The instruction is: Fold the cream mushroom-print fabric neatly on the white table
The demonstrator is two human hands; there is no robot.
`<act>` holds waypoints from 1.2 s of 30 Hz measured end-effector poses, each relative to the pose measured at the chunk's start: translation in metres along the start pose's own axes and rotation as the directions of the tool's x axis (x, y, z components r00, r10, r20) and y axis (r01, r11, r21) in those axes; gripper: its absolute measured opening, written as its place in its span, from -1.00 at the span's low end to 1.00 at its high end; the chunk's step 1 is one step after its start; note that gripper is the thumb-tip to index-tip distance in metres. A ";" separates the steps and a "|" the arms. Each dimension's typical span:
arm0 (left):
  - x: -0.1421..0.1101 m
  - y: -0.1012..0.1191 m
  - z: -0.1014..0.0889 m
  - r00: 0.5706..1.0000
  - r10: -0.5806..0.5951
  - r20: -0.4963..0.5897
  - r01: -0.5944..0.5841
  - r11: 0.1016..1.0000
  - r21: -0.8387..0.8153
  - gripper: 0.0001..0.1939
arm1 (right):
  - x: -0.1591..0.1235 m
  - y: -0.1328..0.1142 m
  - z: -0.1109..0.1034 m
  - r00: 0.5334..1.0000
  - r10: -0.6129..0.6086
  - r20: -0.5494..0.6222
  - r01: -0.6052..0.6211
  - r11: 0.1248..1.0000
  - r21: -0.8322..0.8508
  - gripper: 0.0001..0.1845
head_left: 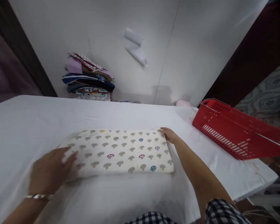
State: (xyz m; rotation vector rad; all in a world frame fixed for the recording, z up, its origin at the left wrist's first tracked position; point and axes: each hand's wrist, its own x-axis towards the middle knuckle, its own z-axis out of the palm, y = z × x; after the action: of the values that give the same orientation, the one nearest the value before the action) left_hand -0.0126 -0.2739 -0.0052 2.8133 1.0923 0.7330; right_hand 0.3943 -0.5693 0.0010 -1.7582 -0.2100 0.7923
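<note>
A folded white cloth (126, 152) printed with grey and a few coloured mushrooms lies flat on the white-covered table in front of me. Its left end is smeared by motion. My left hand (51, 168), with a bracelet at the wrist, is blurred over that left end; whether its fingers grip the cloth cannot be told. My right hand (168, 135) is at the far right corner, its fingers closed over the cloth's edge.
A red plastic basket (238, 130) with metal handles stands on the right of the table (135, 116). Behind the table's far edge is a stack of folded clothes (88, 77) against the white wall. Something pink (183, 103) shows at the back right.
</note>
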 end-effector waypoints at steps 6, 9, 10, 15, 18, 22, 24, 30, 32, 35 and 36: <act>-0.046 0.134 0.005 0.781 0.614 0.115 -0.568 0.774 -0.279 -0.67 | -0.018 0.004 -0.007 0.996 -0.016 0.089 0.006 0.995 0.103 -0.31; -0.062 0.186 0.011 0.660 0.739 0.134 -0.661 0.656 -0.363 -0.69 | -0.019 0.006 -0.008 0.995 -0.025 0.092 0.015 0.993 0.113 -0.33; -0.065 0.203 0.013 0.608 0.784 0.125 -0.702 0.604 -0.377 -0.67 | -0.018 0.007 -0.007 0.997 -0.028 0.072 0.019 0.993 0.117 -0.34; -0.061 0.274 0.033 0.536 0.836 0.119 -0.763 0.540 -0.356 -0.65 | -0.012 0.006 -0.003 0.996 -0.090 -0.001 0.088 0.972 0.219 -0.40; -0.055 0.288 0.047 0.577 0.800 0.163 -0.749 0.598 -0.284 -0.81 | -0.013 0.008 -0.002 0.997 -0.073 -0.026 0.077 0.976 0.205 -0.42; -0.057 0.284 0.047 0.561 0.813 0.160 -0.772 0.583 -0.254 -0.86 | -0.014 0.017 -0.003 0.998 -0.053 -0.032 0.057 0.987 0.153 -0.40; -0.064 0.281 0.042 0.532 0.836 0.139 -0.788 0.548 -0.281 -0.87 | -0.014 0.023 -0.003 0.999 -0.044 -0.015 0.046 0.992 0.122 -0.39; -0.075 0.277 0.036 0.503 0.846 0.173 -0.786 0.532 -0.315 -0.88 | -0.014 0.024 -0.001 0.999 -0.028 -0.038 0.029 0.999 0.016 -0.40; -0.075 0.276 0.039 0.494 0.854 0.166 -0.788 0.520 -0.329 -0.89 | -0.015 0.021 -0.001 0.997 -0.061 -0.056 0.061 0.998 -0.010 -0.44; -0.075 0.273 0.043 0.477 0.869 0.129 -0.802 0.491 -0.341 -0.93 | -0.021 0.021 -0.002 0.992 -0.098 -0.079 0.094 0.994 -0.052 -0.51; -0.076 0.273 0.044 0.473 0.873 0.117 -0.806 0.482 -0.344 -0.93 | -0.022 0.023 -0.002 0.992 -0.096 -0.085 0.090 0.993 -0.072 -0.52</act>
State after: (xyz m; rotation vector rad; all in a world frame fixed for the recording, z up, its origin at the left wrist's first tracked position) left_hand 0.1297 -0.5221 -0.0213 2.9519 -0.5453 0.3812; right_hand 0.3733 -0.5905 -0.0101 -1.8297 -0.2613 0.6454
